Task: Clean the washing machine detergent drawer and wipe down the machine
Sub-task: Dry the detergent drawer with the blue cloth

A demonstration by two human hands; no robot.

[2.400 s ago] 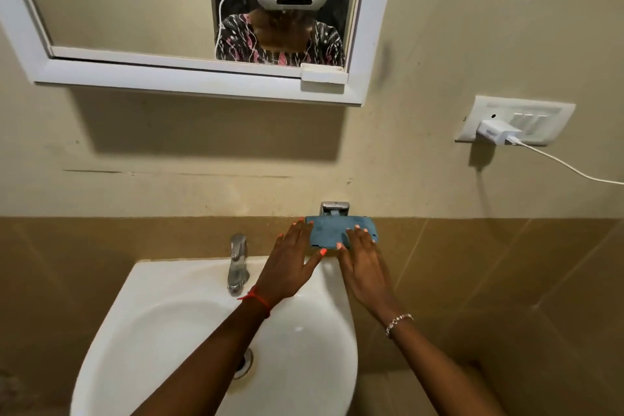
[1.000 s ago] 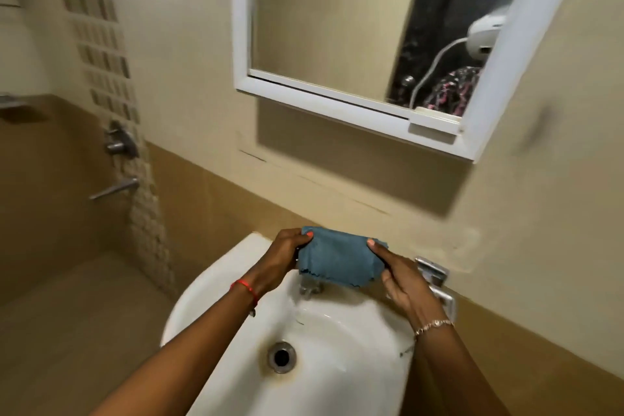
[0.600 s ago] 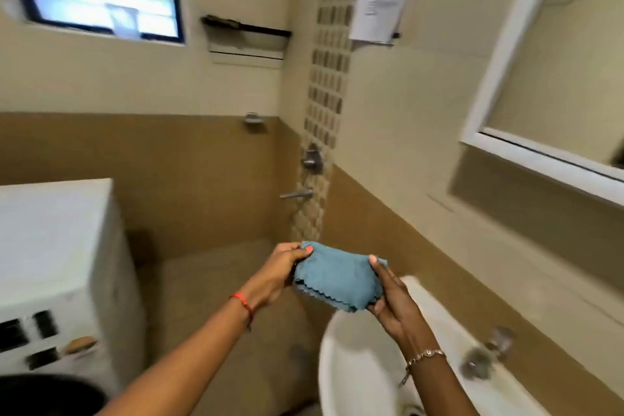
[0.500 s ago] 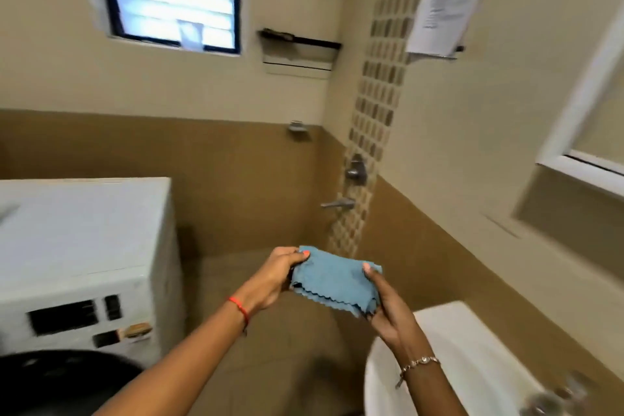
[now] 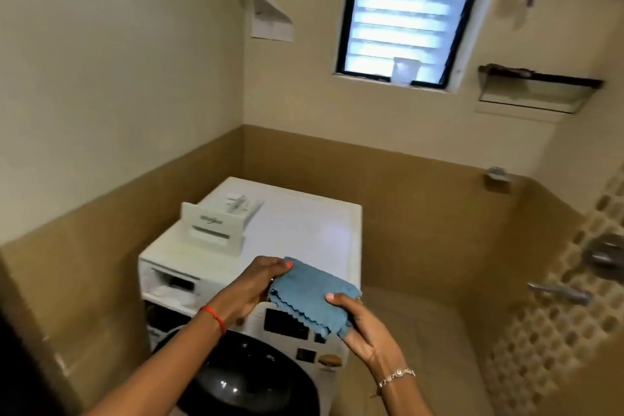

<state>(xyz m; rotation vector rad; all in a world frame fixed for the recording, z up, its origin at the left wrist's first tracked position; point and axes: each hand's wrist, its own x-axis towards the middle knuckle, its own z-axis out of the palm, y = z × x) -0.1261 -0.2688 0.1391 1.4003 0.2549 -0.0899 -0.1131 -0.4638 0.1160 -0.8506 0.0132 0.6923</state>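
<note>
Drawer [image 5: 216,226] atop washing machine [image 5: 304,233], tan wall [image 5: 422,199].

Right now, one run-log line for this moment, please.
left hand, right hand: hold blue cloth | detergent drawer: lying on washing machine | wiping: not started

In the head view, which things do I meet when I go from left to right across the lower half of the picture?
detergent drawer → blue cloth → metal wall holder → wall tap. The two hands overlap the cloth, so I leave them out.
</note>
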